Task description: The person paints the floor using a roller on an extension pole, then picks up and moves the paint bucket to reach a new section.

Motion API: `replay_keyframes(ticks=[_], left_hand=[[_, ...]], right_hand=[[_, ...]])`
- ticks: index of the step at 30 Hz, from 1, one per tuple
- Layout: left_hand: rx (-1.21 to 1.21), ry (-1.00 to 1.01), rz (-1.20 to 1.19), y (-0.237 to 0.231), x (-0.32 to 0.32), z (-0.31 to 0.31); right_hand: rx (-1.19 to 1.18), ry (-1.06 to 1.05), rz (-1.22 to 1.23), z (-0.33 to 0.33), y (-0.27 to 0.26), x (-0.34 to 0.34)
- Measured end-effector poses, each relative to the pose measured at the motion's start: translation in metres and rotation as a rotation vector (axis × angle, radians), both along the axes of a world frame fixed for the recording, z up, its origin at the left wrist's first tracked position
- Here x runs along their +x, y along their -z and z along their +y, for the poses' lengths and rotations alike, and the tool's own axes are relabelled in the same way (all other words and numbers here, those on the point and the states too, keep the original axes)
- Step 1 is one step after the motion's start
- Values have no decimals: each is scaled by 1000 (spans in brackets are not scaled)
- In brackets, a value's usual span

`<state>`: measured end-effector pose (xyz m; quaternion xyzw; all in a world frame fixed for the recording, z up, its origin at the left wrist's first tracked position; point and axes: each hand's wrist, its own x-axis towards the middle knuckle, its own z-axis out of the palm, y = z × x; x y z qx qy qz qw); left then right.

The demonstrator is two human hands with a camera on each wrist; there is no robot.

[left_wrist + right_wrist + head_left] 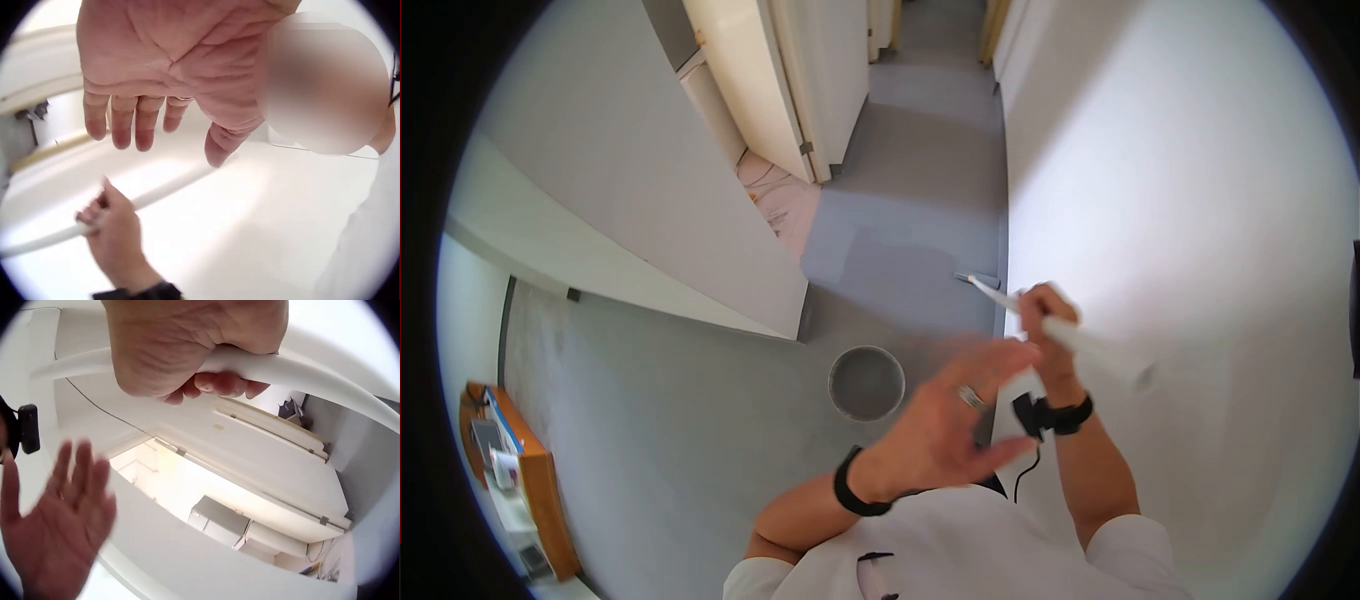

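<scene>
My right hand (1050,325) grips a long white pole (997,295), fingers curled round it beside the white wall. At the far end of the pole a small grey roller-like head (988,281) lies low by the foot of that wall. The right wrist view shows the white pole (306,376) running through the closed right hand (194,337). My left hand (945,415), blurred in the head view, is held up with nothing in it. Its palm and loosely extended fingers face the camera in the left wrist view, the left hand (169,62) apart from the pole.
A round bucket (832,388) with grey inside stands on the grey floor (700,400). Ahead, a corridor runs between the right wall (1200,200) and a white partition (650,180). An open door (750,80) stands beyond. An orange-sided shelf (545,500) is at lower left.
</scene>
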<state>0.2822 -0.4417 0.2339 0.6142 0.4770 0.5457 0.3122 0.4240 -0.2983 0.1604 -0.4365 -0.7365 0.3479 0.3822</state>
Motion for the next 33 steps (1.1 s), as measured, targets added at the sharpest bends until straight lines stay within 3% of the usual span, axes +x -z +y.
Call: replay_keyframes(ticks=[2,4,5,7,8,9,11,12,14,15,17,18,20,22,24,26,28,30,31,33], left_hand=[[69,100,-35,-15,24,-51],[-9,247,-117,-3,34,-104],[94,231,-44,-23,36,-126],[34,299,-33,-10,55,-186],[-31,347,-32,-1,65,-209],[72,327,35,5,73,-225],[82,384,69,13,90,-257],[89,417,97,13,97,-271],[121,470,144,2,115,-294],[150,511,189,-4,123,-300],[164,566,259,-7,140,-299],[175,612,327,-8,151,-296],[170,656,297,-15,179,-285],[165,699,267,-15,212,-266],[166,738,207,-7,247,-240],[142,726,203,7,283,-205],[118,715,200,30,317,-165],[162,490,189,60,346,-123],[154,494,192,67,356,-100],[132,310,173,75,369,-58]], right_hand=[[-237,-111,113,-74,12,17],[-240,-296,215,-153,7,27],[-238,-353,253,-192,7,30],[27,-223,129,-259,19,31],[34,-200,134,-282,27,42],[48,-97,135,-301,38,54],[67,29,142,-325,95,95],[-240,-125,163,-329,151,132],[-543,-282,183,-343,166,168],[-336,-462,64,-348,170,180],[-128,-626,-51,-353,140,187],[-700,-342,345,-356,92,176],[-1251,-2,749,-347,70,181],[-1408,155,1103,-329,84,200],[-1402,227,1159,-300,93,226],[-1370,102,1147,-265,121,261],[-1369,139,1144,-217,139,289],[-1341,139,1121,-158,169,310],[-1321,105,1108,-129,188,319],[-1320,195,1083,-80,180,321]])
